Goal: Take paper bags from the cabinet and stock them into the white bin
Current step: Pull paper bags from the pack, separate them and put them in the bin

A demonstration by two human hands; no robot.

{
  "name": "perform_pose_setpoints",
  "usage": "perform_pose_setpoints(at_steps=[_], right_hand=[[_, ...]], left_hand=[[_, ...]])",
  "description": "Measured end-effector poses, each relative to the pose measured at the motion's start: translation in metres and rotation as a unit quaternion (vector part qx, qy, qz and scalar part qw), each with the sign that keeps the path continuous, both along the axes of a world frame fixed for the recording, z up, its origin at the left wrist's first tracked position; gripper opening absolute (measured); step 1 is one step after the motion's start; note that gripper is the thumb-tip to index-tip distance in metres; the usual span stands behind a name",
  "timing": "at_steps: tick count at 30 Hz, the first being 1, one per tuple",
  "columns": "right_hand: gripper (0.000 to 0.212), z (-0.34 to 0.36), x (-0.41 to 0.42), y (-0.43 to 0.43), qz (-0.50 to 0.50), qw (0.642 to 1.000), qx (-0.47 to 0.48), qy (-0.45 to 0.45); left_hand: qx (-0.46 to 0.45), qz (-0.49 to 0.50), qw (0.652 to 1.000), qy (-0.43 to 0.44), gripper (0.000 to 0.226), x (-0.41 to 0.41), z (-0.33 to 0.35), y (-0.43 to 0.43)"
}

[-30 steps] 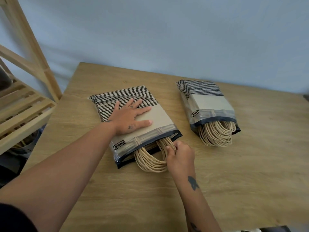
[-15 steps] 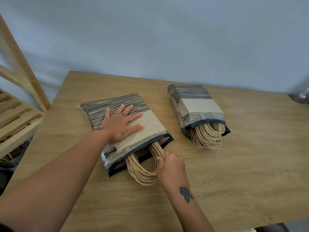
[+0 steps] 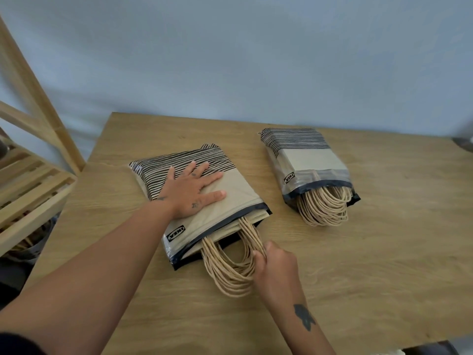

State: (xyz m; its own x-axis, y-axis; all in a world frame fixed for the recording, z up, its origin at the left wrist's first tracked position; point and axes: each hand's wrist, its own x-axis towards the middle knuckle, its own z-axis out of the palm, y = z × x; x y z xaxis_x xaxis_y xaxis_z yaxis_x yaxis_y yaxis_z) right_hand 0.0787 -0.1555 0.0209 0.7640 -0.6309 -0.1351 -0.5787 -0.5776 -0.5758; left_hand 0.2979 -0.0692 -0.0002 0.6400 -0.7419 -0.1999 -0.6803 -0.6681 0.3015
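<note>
Two plastic-wrapped packs of striped brown paper bags lie flat on the wooden table (image 3: 384, 265). My left hand (image 3: 190, 192) presses flat, fingers spread, on top of the nearer pack (image 3: 238, 193). My right hand (image 3: 275, 267) grips the bundle of twisted paper handles (image 3: 225, 267) sticking out of that pack's open end. The bags have slid partly out of the wrapper. The second pack (image 3: 307, 160) lies untouched to the right, its handles also sticking out. No white bin is in view.
A wooden slatted shelf unit (image 3: 30, 180) stands at the left edge of the table, with a diagonal brace rising behind it. A pale wall runs behind the table. A dark object shows at the far right edge (image 3: 464, 144).
My right hand has pulled the handles toward me, drawing the paper bags a little further out of the wrapper. The left hand stays pressed on the pack. The camera has shifted slightly.
</note>
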Motion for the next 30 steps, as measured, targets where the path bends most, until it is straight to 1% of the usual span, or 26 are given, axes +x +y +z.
perform_pose_setpoints(at_steps=[2,4,7,11,15,17,19,20,21,23,25,26,27,28,29,30], right_hand=[[0.028,0.0,-0.007,0.001,0.005,1.0,0.001,-0.016],[0.038,0.0,-0.011,0.001,0.006,1.0,0.001,-0.028],[0.04,-0.001,-0.014,0.002,0.007,0.999,0.01,-0.035],[0.034,-0.002,-0.028,-0.001,0.005,0.999,0.024,-0.024],[0.034,-0.004,-0.04,-0.007,0.003,0.999,0.038,-0.016],[0.026,-0.003,-0.04,-0.008,0.007,0.999,0.041,-0.003],[0.009,0.002,-0.036,-0.008,-0.017,0.997,0.069,-0.007],[0.016,0.005,-0.034,-0.008,-0.041,0.995,0.084,-0.016],[0.031,0.007,-0.031,-0.008,-0.066,0.993,0.093,-0.032],[0.051,0.012,-0.024,-0.013,-0.099,0.989,0.08,-0.07],[0.055,0.014,-0.014,-0.02,-0.093,0.989,0.075,-0.083],[0.053,0.014,-0.008,-0.024,-0.083,0.988,0.095,-0.085],[0.047,0.014,-0.002,-0.026,-0.08,0.985,0.128,-0.09],[0.04,0.012,0.004,-0.028,-0.081,0.978,0.163,-0.099],[0.031,0.01,0.008,-0.028,-0.086,0.972,0.186,-0.111],[0.026,0.008,0.011,-0.029,-0.095,0.966,0.202,-0.129]], left_hand=[[-0.006,-0.003,1.0,-0.004,0.068,0.0,-0.001,0.0],[-0.01,-0.01,1.0,-0.001,0.073,-0.001,-0.001,0.0],[-0.017,-0.016,1.0,0.008,0.076,-0.002,0.0,0.004],[-0.018,-0.021,1.0,0.008,0.065,-0.001,0.002,0.006],[-0.016,-0.02,1.0,0.008,0.064,-0.001,0.0,0.004],[-0.013,-0.022,1.0,-0.005,0.065,-0.002,0.0,0.004],[-0.005,-0.026,0.999,-0.02,0.065,-0.004,0.001,0.004],[-0.003,-0.028,0.999,-0.026,0.066,-0.005,0.002,0.005],[-0.002,-0.028,0.999,-0.031,0.066,-0.007,0.003,0.005],[0.006,-0.026,0.998,-0.06,0.064,-0.012,0.007,0.005],[0.022,-0.018,0.991,-0.131,0.062,-0.02,0.013,0.003],[0.03,-0.012,0.986,-0.164,0.061,-0.025,0.017,0.002],[0.034,-0.003,0.984,-0.178,0.06,-0.032,0.02,0.001],[0.032,0.006,0.985,-0.17,0.059,-0.039,0.022,0.001],[0.027,0.013,0.989,-0.146,0.058,-0.046,0.023,0.001],[0.026,0.02,0.993,-0.117,0.059,-0.053,0.023,0.001]])
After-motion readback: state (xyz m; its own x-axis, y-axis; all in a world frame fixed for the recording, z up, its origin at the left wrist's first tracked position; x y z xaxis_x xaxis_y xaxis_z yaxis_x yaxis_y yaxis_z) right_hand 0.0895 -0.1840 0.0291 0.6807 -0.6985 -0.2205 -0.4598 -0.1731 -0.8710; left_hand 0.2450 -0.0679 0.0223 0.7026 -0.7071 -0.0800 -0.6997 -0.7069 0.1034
